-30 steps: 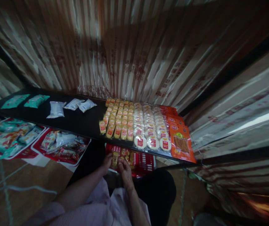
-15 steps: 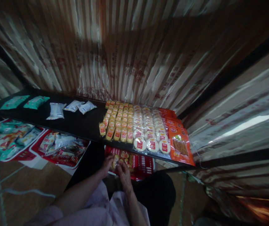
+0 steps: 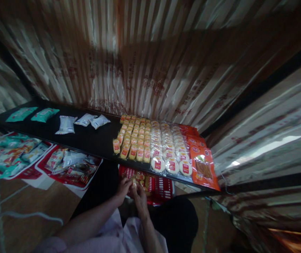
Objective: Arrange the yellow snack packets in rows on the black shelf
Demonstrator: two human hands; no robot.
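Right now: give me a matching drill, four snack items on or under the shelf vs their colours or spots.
Things:
1. teal packets
2. orange bags
3. round white cakes
4. small yellow snack

Places:
A. between both hands, below the shelf
B. far left end of the shelf
C. right end of the shelf
D. just left of the orange bags

Pairs: 1-B, 2-C, 3-D, 4-A

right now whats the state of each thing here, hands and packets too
left hand: at the red basket, fingers on a small packet
right hand: pinching the same small packet
red basket: under the shelf, part filled
yellow packets: lined in rows on the black shelf
round white packets: in rows
orange packs: overlapped flat
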